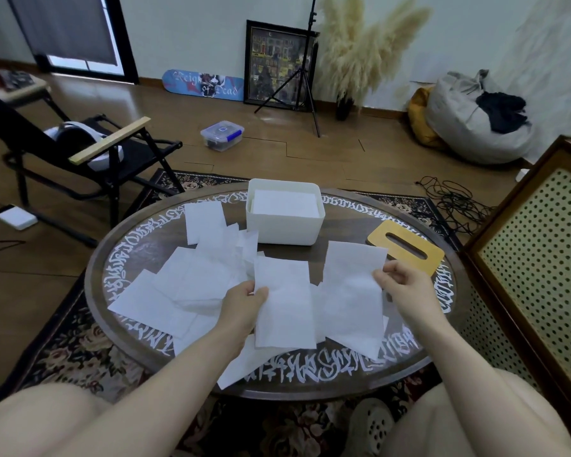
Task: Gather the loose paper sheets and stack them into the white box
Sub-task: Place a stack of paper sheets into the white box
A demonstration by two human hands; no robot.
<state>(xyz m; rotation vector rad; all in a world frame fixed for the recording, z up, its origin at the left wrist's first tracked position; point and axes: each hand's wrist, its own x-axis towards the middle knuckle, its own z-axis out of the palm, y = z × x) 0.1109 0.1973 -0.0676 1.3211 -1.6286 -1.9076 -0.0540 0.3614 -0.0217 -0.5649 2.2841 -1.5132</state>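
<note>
Left hand (244,300) pinches one paper sheet (282,308) at its edge, grip closed on it; right hand (406,285) pinches a second sheet (350,291) likewise. Further loose sheets (185,285) lie on the surface (343,371). The white box (285,230), holding stacked sheets, stands beyond.

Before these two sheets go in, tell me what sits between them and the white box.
Nothing visible blocks the way. The left hand and right hand each hold a sheet above the table; beyond them lies a bare strip of table, then the white box, open on top. The wooden lid lies off to the right.
</note>
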